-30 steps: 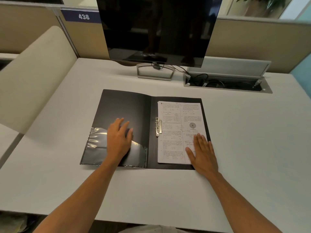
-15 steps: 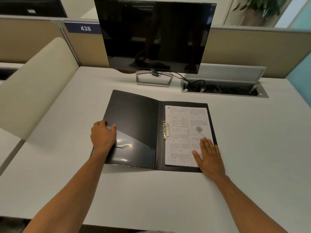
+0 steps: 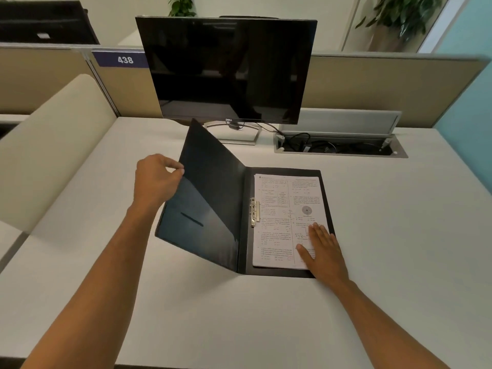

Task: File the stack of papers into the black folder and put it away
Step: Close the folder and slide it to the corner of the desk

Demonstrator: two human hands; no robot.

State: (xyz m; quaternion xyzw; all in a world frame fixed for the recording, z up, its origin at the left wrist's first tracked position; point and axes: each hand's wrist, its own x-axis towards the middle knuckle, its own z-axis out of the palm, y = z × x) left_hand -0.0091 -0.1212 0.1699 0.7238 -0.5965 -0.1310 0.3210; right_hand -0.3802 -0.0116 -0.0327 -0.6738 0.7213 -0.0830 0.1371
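Observation:
The black folder (image 3: 213, 198) lies open on the white desk, its left cover raised at a steep angle. My left hand (image 3: 155, 179) pinches that cover's outer edge and holds it up. The stack of printed papers (image 3: 282, 209) rests on the folder's right half, beside a metal clip (image 3: 254, 211) at the spine. My right hand (image 3: 320, 251) lies flat, fingers spread, on the lower right corner of the papers.
A dark Dell monitor (image 3: 226, 70) stands just behind the folder, its stand (image 3: 234, 133) near the raised cover's top corner. A cable tray (image 3: 338, 147) with wires is sunk into the desk at the back right. A beige partition (image 3: 48, 145) borders the left.
My left hand slid from the inside of the left cover to its outer edge, gripped it and lifted it off the desk toward the papers. My right hand stayed on the papers.

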